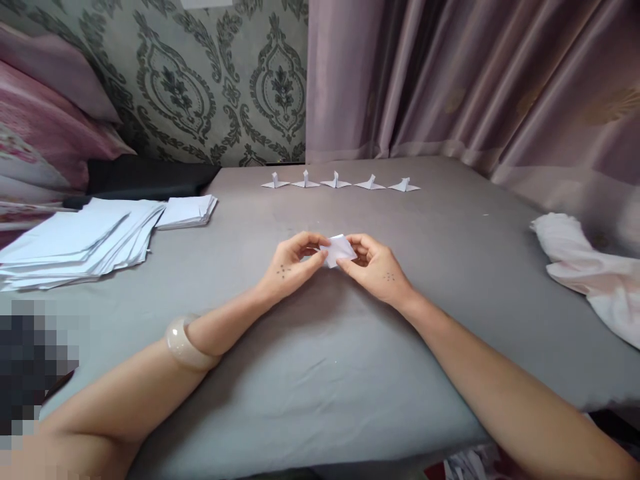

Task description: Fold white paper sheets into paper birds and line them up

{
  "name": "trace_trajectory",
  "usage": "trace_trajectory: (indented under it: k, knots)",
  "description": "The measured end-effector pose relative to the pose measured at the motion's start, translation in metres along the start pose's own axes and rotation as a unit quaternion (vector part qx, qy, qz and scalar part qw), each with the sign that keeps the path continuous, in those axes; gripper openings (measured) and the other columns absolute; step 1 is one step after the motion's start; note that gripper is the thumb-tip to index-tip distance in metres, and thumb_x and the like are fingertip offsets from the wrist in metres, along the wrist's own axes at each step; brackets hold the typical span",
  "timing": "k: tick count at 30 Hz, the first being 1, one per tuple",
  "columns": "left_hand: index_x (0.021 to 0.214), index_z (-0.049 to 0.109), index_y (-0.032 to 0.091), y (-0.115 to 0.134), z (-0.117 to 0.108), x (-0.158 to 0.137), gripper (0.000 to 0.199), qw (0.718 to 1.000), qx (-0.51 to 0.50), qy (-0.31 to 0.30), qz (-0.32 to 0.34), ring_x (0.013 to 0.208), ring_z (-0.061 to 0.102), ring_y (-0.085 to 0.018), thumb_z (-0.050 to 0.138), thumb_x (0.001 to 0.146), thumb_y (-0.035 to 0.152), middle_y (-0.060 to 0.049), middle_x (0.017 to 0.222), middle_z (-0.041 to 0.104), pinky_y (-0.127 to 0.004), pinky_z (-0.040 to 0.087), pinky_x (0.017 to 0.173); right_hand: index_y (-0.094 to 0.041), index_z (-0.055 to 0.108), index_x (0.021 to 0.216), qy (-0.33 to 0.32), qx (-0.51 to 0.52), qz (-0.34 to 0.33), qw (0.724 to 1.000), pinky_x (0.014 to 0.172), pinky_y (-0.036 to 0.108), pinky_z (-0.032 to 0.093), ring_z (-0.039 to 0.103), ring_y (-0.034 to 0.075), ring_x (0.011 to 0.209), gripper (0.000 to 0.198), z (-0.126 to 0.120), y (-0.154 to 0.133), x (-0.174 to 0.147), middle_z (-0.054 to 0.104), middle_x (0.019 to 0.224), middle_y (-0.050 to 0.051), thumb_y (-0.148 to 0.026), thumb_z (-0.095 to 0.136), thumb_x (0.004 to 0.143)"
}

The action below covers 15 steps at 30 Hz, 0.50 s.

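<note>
A small folded piece of white paper (339, 250) is held just above the grey cloth, between my two hands. My left hand (295, 263) pinches its left edge, thumb in front and fingers behind. On the opposite side my right hand (375, 267) grips the right edge in the same way. Part of the paper is covered by the fingers and thumbs. Farther back, several folded white paper birds (335, 181) stand in a row with wings spread.
Stacks of white paper sheets (75, 240) lie at the left, with a smaller stack (185, 211) beside them. A crumpled pale cloth (585, 267) rests at the right edge. Purple curtains (400, 80) hang behind the grey-covered surface (320, 387).
</note>
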<state>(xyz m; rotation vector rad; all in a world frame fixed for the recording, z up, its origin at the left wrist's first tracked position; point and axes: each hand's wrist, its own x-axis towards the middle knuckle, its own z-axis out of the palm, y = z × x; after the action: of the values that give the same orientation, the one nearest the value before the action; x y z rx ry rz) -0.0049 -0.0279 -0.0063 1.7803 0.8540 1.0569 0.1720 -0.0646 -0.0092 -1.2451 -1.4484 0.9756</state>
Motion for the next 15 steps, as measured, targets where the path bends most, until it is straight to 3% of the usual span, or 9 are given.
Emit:
trace_trajectory:
  k: [5, 11, 15]
  knots:
    - [0.094, 0.063, 0.015, -0.008, 0.001, 0.004, 0.025, 0.973, -0.196, -0.009, -0.121, 0.081, 0.065, -0.016, 0.069, 0.071, 0.022, -0.005, 0.088, 0.068, -0.034, 0.052, 0.082, -0.022, 0.059, 0.109, -0.032, -0.023, -0.009, 0.999, 0.075, 0.031, 0.051, 0.065, 0.017, 0.088, 0.037, 0.001, -0.004, -0.003, 0.07, 0.104, 0.006, -0.029, 0.069, 0.074]
    - [0.09, 0.067, 0.014, -0.005, 0.001, 0.006, 0.024, 0.936, -0.302, -0.003, -0.18, 0.081, 0.066, -0.015, 0.071, 0.066, 0.012, -0.005, 0.087, 0.069, -0.034, 0.051, 0.083, -0.019, 0.064, 0.104, -0.039, 0.125, 0.07, 0.989, 0.069, 0.03, 0.05, 0.062, 0.016, 0.083, 0.038, -0.007, -0.011, -0.001, 0.068, 0.094, 0.005, -0.047, 0.067, 0.078]
    - [0.088, 0.068, 0.013, -0.001, 0.001, 0.007, 0.024, 0.91, -0.36, -0.016, -0.204, 0.078, 0.065, -0.013, 0.072, 0.065, 0.007, -0.005, 0.085, 0.069, -0.028, 0.051, 0.078, -0.02, 0.067, 0.098, -0.048, 0.188, 0.086, 0.977, 0.067, 0.027, 0.048, 0.059, 0.014, 0.082, 0.034, -0.009, -0.008, 0.0, 0.066, 0.091, 0.004, -0.046, 0.07, 0.076]
